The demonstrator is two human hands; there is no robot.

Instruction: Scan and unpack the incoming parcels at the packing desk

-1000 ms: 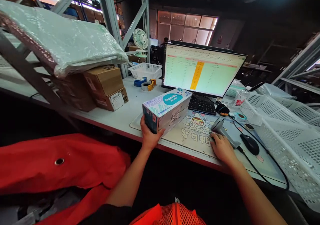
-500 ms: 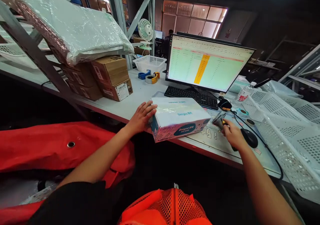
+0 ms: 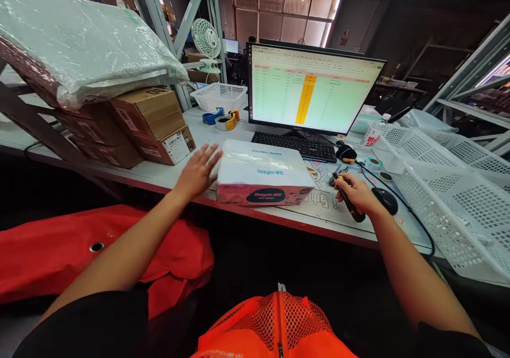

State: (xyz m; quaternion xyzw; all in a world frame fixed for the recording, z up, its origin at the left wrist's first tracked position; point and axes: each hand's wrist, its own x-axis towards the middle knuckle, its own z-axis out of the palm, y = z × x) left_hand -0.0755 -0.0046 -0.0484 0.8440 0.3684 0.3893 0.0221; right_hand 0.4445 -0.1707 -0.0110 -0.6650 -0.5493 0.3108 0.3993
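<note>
Across the long white desk [image 3: 167,173], steel shelving [image 3: 157,26] rises behind the left half, and a glowing window [image 3: 285,13] sits far beyond. At the back centre stands a monitor [image 3: 313,88] showing a green spreadsheet with an orange column, and a black keyboard [image 3: 292,146] lies before it. White perforated plastic baskets [image 3: 450,198] crowd the right end, while stacked cardboard boxes [image 3: 151,127] near the left end carry a large plastic-wrapped parcel [image 3: 79,44]. A smaller white basket [image 3: 219,96] and a blue tape dispenser [image 3: 210,118] sit towards the back.

Near the front edge, between the hands, a white and pink carton [image 3: 263,175] lies flat in front of the keyboard, its long pink side facing the person. The left hand [image 3: 198,171] is open, fingers spread and palm down, just beside the carton's left end; whether the fingertips touch it is hard to tell. The right hand [image 3: 356,194], just right of the carton, has its fingers closed around a dark, yellow-trimmed utility knife [image 3: 349,206], with a black mouse [image 3: 385,200] just beside it.
</note>
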